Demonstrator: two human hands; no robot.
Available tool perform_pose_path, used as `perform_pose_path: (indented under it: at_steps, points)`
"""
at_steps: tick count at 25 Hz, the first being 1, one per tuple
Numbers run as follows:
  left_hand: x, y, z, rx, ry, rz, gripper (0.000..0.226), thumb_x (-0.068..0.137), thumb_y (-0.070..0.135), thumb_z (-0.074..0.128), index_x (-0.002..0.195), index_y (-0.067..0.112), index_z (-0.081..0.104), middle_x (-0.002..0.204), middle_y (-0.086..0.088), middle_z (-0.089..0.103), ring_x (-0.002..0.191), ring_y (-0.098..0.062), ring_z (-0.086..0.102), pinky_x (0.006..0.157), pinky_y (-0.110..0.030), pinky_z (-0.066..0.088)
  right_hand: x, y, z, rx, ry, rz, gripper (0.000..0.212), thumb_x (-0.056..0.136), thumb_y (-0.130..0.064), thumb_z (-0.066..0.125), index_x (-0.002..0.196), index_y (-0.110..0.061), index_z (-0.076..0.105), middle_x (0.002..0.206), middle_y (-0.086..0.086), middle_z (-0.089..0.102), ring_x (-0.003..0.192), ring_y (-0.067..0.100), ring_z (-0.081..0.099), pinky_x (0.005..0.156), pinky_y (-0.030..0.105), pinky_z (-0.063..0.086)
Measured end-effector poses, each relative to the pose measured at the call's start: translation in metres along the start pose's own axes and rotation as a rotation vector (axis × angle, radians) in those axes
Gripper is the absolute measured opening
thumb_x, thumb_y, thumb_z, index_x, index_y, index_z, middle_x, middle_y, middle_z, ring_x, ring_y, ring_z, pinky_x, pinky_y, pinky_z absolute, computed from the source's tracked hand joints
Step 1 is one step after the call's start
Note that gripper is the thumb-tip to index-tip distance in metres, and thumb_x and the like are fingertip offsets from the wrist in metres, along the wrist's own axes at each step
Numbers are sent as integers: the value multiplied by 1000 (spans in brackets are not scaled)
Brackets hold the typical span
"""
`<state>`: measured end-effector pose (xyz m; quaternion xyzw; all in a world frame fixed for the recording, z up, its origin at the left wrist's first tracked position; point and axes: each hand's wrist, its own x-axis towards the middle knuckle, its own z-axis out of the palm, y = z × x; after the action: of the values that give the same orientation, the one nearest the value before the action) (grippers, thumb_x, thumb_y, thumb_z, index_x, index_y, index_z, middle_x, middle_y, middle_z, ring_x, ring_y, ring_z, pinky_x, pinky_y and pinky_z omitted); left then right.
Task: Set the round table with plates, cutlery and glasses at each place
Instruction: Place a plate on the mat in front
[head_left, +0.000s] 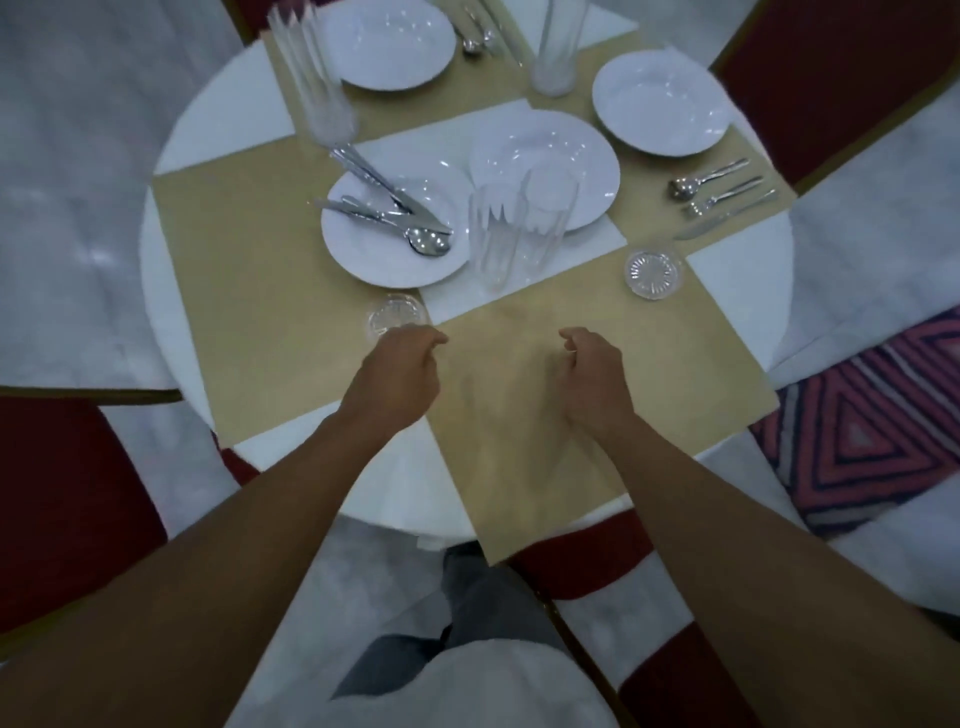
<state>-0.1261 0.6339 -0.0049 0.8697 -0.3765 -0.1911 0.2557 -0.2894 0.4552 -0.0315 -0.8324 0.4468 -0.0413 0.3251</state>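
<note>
My left hand hovers over the near tan placemat, fingers loosely curled and holding nothing, just short of a small clear glass. My right hand hangs over the same mat, loosely curled and empty. Near the table's middle, a white plate carries a pile of cutlery, with a second plate to its right. Two tall glasses stand in front of these plates. A short cut glass sits to the right.
The right place has a plate and cutlery; the far place has a plate, cutlery and a glass. Another tall glass stands far left. Red chairs surround the round white table.
</note>
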Motion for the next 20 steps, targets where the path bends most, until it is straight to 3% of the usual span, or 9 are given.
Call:
perform_pose_path:
  at_steps: [3, 7, 9, 12, 15, 20]
  points:
    - [54, -12, -33, -38, 63, -13, 36, 89, 14, 41, 111, 15, 70, 112, -3, 70, 106, -21, 63, 96, -37, 49, 36, -9, -4, 62, 37, 69, 46, 88, 6, 46, 129, -4, 63, 119, 16, 66, 114, 32, 60, 98, 36, 46]
    - [126, -14, -59, -58, 42, 26, 28, 96, 7, 50, 115, 14, 69, 96, 2, 65, 83, -13, 59, 81, -20, 43, 80, -16, -16, 119, 105, 91, 48, 84, 10, 45, 125, -3, 67, 113, 14, 70, 105, 26, 65, 87, 19, 42]
    - [164, -14, -65, -56, 31, 103, 26, 95, 7, 54, 115, 13, 69, 93, 0, 67, 80, -12, 58, 81, -21, 45, 102, -18, -23, 146, 156, 126, 47, 86, 10, 45, 125, -3, 67, 109, 12, 70, 102, 23, 65, 84, 14, 39]
    - [222, -11, -65, -83, -11, 145, 26, 96, 10, 53, 116, 14, 68, 93, 2, 65, 81, -12, 61, 86, -28, 52, 132, -20, -32, 198, 240, 204, 39, 92, 3, 48, 125, -5, 66, 103, 7, 71, 99, 20, 66, 84, 15, 40]
    - [273, -1, -58, -98, -36, 147, 29, 96, 13, 52, 121, 15, 66, 104, -2, 67, 89, -14, 63, 87, -26, 52, 162, -29, -34, 273, 298, 300, 34, 96, -16, 53, 128, -12, 64, 100, 1, 71, 96, 18, 68, 88, 27, 49]
    - [340, 10, -37, -42, -178, 66, 46, 94, 16, 54, 140, 16, 53, 136, -6, 57, 119, -22, 57, 102, -30, 45, 199, -43, -34, 373, 276, 479, 56, 93, -26, 68, 142, -8, 47, 81, -15, 57, 104, 19, 59, 96, 39, 48]
